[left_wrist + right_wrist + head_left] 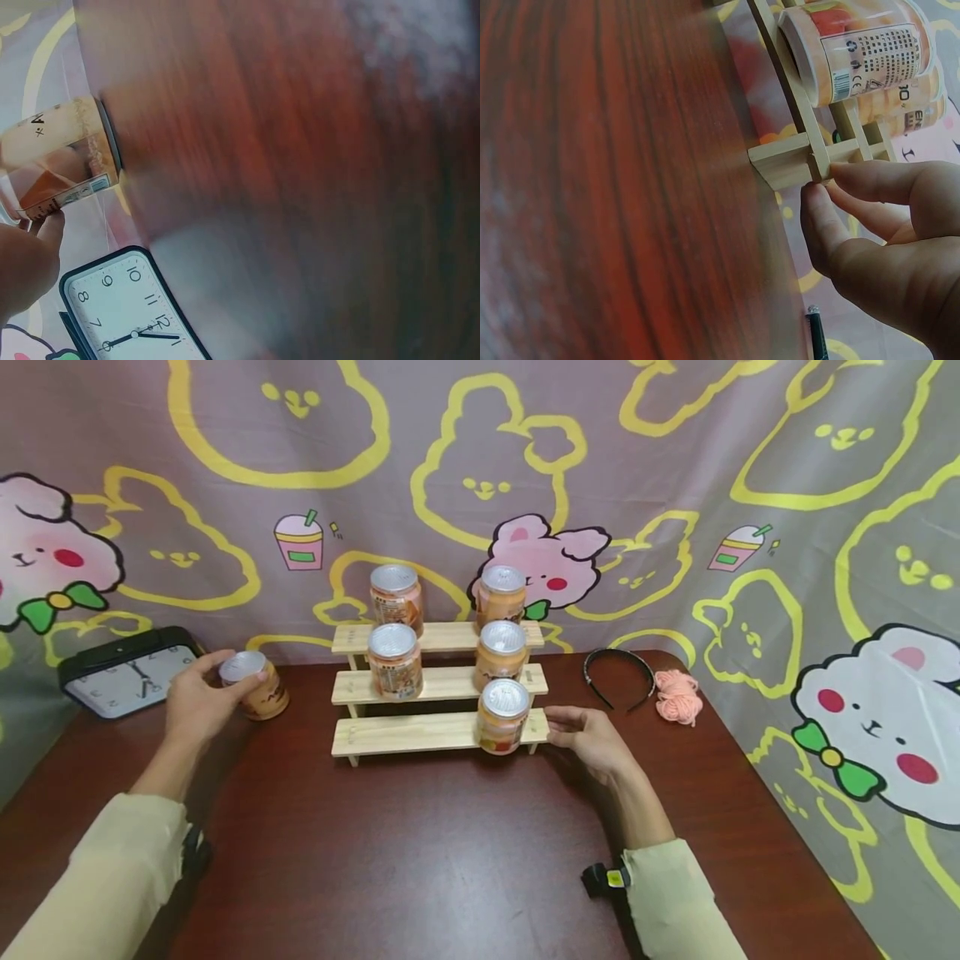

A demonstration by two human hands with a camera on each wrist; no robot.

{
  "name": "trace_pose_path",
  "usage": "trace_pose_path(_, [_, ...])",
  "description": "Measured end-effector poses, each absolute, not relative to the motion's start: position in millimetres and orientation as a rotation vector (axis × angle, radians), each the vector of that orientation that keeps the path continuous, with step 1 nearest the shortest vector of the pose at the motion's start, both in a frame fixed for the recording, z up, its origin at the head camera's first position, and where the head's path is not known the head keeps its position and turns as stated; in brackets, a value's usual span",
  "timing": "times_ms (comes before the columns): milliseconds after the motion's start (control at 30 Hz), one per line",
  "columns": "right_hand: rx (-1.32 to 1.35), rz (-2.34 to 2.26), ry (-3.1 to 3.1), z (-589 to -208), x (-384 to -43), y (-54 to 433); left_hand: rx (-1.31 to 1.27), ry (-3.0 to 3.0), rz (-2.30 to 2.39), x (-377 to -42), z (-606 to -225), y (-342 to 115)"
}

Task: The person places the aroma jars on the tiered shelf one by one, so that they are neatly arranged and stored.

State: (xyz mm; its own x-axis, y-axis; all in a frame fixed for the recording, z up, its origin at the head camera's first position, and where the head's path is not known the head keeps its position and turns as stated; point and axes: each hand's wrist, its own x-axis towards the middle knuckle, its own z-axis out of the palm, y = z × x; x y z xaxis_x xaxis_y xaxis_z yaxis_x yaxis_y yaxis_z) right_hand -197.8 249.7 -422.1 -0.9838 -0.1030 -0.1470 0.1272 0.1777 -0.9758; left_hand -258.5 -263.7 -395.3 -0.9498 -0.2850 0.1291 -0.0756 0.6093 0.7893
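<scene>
On the left, my left hand (197, 697) grips a can (267, 695) with a silver lid and an orange-brown label, thumb and fingers around its sides near the top. Whether the can rests on the table or hangs just above it, I cannot tell. At the middle back stands a three-step wooden display rack (412, 735). My right hand (900, 247) pinches the right end of its lowest step. Two cans are on the top step, two on the middle step, and one can (503, 718) sits at the right of the lowest step.
A dark-framed clock (135, 681) leans at the left, just behind my left hand. To the right of the rack lie a black headband (651, 677) and a bundle of pink yarn (678, 697). A patterned curtain (480, 452) hangs behind the brown table (420, 860).
</scene>
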Motion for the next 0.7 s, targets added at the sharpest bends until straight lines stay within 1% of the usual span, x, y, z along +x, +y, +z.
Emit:
trace_pose_path(467, [0.037,-1.924,2.260,-421.6,-198.5,249.0,0.330,-2.579,-1.244,-254.1,-389.5,-265.6])
trace_pose_path(700, [0.030,-1.921,2.265,-421.7,-198.1,249.4,0.296,-2.584,-1.241,-251.6,-386.3,-265.1])
